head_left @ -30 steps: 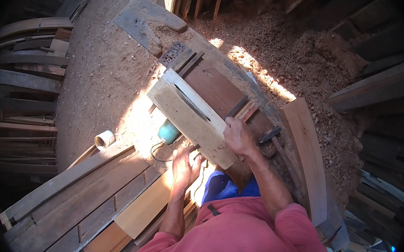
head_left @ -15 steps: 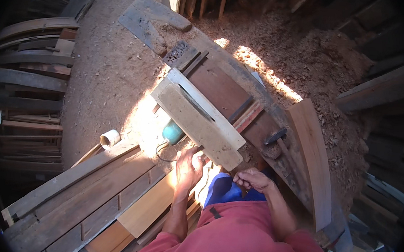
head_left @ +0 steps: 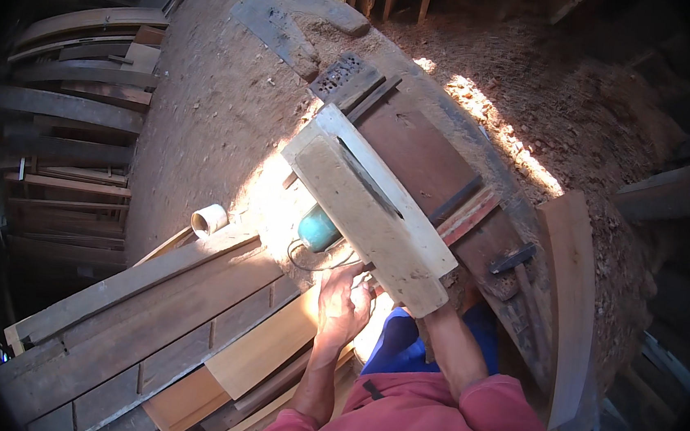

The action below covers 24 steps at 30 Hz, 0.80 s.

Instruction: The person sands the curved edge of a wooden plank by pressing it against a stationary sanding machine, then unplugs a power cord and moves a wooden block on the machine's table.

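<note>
A thick beige board (head_left: 369, 218) lies lengthwise along a white slotted tabletop (head_left: 396, 191), covering part of it. By the board's near left edge is my left hand (head_left: 343, 304), its fingers curled closed around something small that I cannot make out. My right forearm (head_left: 455, 344) reaches forward beneath the near end of the board, which hides the right hand and its fingers. Under the tabletop's left side, a rounded green machine housing (head_left: 318, 228) shows, with a dark cord (head_left: 300, 262) looping beside it.
A long wooden workbench (head_left: 425, 144) slants behind the tabletop, carrying a hammer (head_left: 513, 259) and a reddish wood strip (head_left: 470, 217). A curved plank (head_left: 568, 305) leans at the right. Long boards (head_left: 147, 325) lie at left, near a pale roll (head_left: 209, 220). Shavings (head_left: 536, 93) cover the ground.
My right hand has moved forward under the near end of the board, out of sight. The left hand stays near the board's edge. The whole view has shifted slightly.
</note>
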Each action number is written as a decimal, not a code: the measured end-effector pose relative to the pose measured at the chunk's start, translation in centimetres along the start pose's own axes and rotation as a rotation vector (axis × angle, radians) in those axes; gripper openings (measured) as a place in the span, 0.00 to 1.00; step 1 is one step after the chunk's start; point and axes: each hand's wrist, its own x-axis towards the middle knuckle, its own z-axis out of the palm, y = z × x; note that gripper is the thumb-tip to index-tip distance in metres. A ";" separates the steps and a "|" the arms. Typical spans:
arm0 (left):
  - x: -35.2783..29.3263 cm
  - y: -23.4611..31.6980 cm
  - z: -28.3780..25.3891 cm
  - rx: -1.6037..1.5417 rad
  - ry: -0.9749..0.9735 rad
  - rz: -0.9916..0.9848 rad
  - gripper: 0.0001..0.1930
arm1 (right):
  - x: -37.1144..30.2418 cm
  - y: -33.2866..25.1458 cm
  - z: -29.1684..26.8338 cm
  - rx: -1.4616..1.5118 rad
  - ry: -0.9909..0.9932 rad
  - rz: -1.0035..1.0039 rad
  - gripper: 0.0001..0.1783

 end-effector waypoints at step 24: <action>1.2 0.0 -1.6 -0.121 0.063 -0.051 0.14 | 0.7 0.9 -0.5 -0.044 0.025 0.061 0.15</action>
